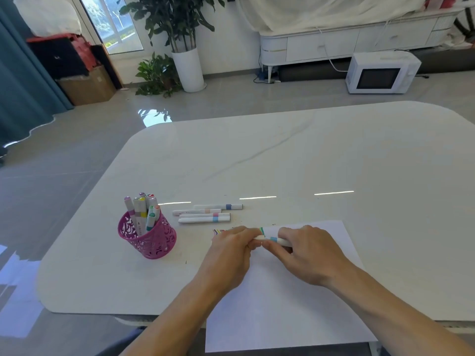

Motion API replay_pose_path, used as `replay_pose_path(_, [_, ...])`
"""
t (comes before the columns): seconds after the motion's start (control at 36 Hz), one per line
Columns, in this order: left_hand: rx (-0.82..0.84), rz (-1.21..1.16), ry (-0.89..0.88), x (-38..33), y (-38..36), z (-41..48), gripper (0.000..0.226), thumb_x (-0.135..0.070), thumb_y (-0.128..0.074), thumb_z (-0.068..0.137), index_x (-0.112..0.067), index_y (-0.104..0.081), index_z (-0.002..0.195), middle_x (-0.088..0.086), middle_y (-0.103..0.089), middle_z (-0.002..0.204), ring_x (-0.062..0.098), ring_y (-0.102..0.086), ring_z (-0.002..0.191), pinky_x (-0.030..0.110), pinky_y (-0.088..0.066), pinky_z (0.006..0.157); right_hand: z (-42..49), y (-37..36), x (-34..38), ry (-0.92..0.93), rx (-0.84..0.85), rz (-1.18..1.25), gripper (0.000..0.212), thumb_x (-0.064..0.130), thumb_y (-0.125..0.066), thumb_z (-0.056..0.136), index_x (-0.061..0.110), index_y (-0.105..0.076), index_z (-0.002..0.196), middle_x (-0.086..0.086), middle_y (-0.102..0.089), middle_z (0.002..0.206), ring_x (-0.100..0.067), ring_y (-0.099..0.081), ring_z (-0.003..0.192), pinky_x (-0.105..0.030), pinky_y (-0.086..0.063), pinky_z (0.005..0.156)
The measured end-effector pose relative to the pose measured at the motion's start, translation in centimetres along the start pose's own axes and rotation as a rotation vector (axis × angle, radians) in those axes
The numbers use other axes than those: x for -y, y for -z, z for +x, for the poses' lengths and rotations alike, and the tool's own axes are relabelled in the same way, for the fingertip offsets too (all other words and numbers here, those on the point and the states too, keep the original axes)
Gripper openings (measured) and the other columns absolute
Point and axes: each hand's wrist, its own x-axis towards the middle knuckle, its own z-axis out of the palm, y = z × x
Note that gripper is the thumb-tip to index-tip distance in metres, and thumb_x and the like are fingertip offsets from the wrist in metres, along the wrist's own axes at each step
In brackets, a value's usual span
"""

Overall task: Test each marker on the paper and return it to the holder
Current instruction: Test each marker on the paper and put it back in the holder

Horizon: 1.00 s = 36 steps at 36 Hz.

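A white sheet of paper point(282, 304) lies at the table's near edge. Over its far end the left hand point(228, 255) and right hand point(308, 253) meet, each pinching one end of a white marker point(275, 239) with a blue band, held level just above the sheet. Short colour strokes point(218, 231) mark the paper's far left corner (partly hidden by the knuckles). Left of the hands stands a pink holder point(149, 237) full of markers; four loose markers point(205, 214) lie on the white table point(308, 155) beyond. A microwave point(380, 73) sits on the floor.

glossy grey floor point(77, 155) | white microwave point(380, 73) | potted plant point(177, 24)
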Motion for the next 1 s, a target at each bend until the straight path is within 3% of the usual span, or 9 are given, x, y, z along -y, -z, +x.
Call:
replay_pose_path(0.19, [-0.097,0.056,0.017,0.8,0.5,0.3,0.018,-0.027,-0.05,0.101,-0.023,-0.068,0.102,-0.013,-0.057,0.076,0.011,-0.054,0.066,0.013,-0.037,0.06,0.3,0.4,-0.1,-0.082,-0.05,0.163,0.058,0.066,-0.043,0.098,0.018,-0.042,0.067,0.003,-0.045,0.054,-0.019,-0.042,0.054,-0.034,-0.032,0.055])
replay_pose_path(0.33, [-0.06,0.09,0.032,1.5,-0.3,0.1,0.018,-0.03,-0.058,0.098,-0.027,-0.069,0.112,-0.011,-0.063,0.092,0.01,-0.058,0.082,0.027,-0.049,0.074,0.5,0.5,-0.4,-0.098,-0.074,0.262,0.052,0.055,-0.044,0.103,0.016,-0.041,0.069,0.004,-0.044,0.058,-0.018,-0.041,0.057,-0.033,-0.032,0.057])
replay_pose_path(0.42, [-0.028,0.121,0.036,2.0,-0.7,0.0,0.023,-0.03,-0.061,0.095,-0.027,-0.07,0.116,-0.013,-0.064,0.107,0.01,-0.059,0.099,0.029,-0.05,0.086,0.6,0.2,-0.9,-0.11,-0.059,0.304,0.04,0.042,-0.038,0.107,0.018,-0.057,0.082,0.005,-0.066,0.077,-0.021,-0.057,0.071,-0.037,-0.045,0.065])
replay_pose_path(0.5, [0.0,0.131,0.038,2.3,-1.0,0.1,0.023,-0.031,-0.062,0.095,-0.028,-0.071,0.116,-0.015,-0.062,0.119,0.008,-0.056,0.112,0.026,-0.048,0.094,0.7,0.0,-1.0,-0.107,-0.058,0.31,0.027,0.029,-0.04,0.107,0.023,-0.065,0.097,0.006,-0.064,0.079,-0.017,-0.058,0.075,-0.032,-0.043,0.065])
replay_pose_path(0.58, [0.032,0.135,0.047,2.6,-1.0,0.1,0.025,-0.033,-0.061,0.095,-0.031,-0.07,0.118,-0.016,-0.06,0.128,0.007,-0.053,0.118,0.024,-0.044,0.099,1.0,-0.3,-1.2,-0.122,-0.067,0.347,0.025,0.022,-0.043,0.105,0.027,-0.066,0.112,0.009,-0.061,0.081,-0.01,-0.055,0.073,-0.026,-0.039,0.062])
replay_pose_path(0.72, [0.055,0.14,0.051,2.9,-1.3,0.0,0.026,-0.036,-0.061,0.096,-0.034,-0.069,0.12,-0.017,-0.055,0.138,0.006,-0.048,0.127,0.023,-0.038,0.106,1.1,-0.6,-1.5,-0.1,-0.102,0.393,0.036,0.02,-0.048,0.105,0.041,-0.054,0.133,0.011,-0.062,0.095,-0.005,-0.057,0.079,-0.021,-0.044,0.071])
replay_pose_path(0.86, [0.071,0.149,0.039,3.0,-1.4,0.0,0.026,-0.036,-0.061,0.095,-0.033,-0.07,0.12,-0.018,-0.052,0.142,0.005,-0.043,0.133,0.022,-0.033,0.109,1.3,-0.8,-1.4,-0.093,-0.134,0.492,0.031,0.018,-0.048,0.107,0.039,-0.068,0.12,0.01,-0.064,0.115,-0.008,-0.067,0.076,-0.024,-0.056,0.078])
replay_pose_path(0.92, [0.091,0.16,0.041,3.1,-1.5,0.0,0.028,-0.037,-0.059,0.096,-0.033,-0.068,0.122,-0.018,-0.047,0.147,0.004,-0.038,0.137,0.024,-0.032,0.112,1.2,-0.5,-1.0,-0.134,-0.132,0.597,0.029,0.017,-0.048,0.107,0.031,-0.072,0.114,0.007,-0.066,0.11,-0.009,-0.068,0.07,-0.014,-0.053,0.066])
replay_pose_path(1.0, [0.116,0.154,0.056,3.1,-1.5,0.0,0.029,-0.038,-0.057,0.097,-0.033,-0.066,0.124,-0.019,-0.042,0.151,0.004,-0.034,0.14,0.026,-0.031,0.114,1.2,-0.2,-0.9,-0.197,-0.115,0.712,0.035,0.011,-0.045,0.106,0.027,-0.076,0.107,0.001,-0.072,0.097,-0.008,-0.069,0.067,-0.012,-0.052,0.063])
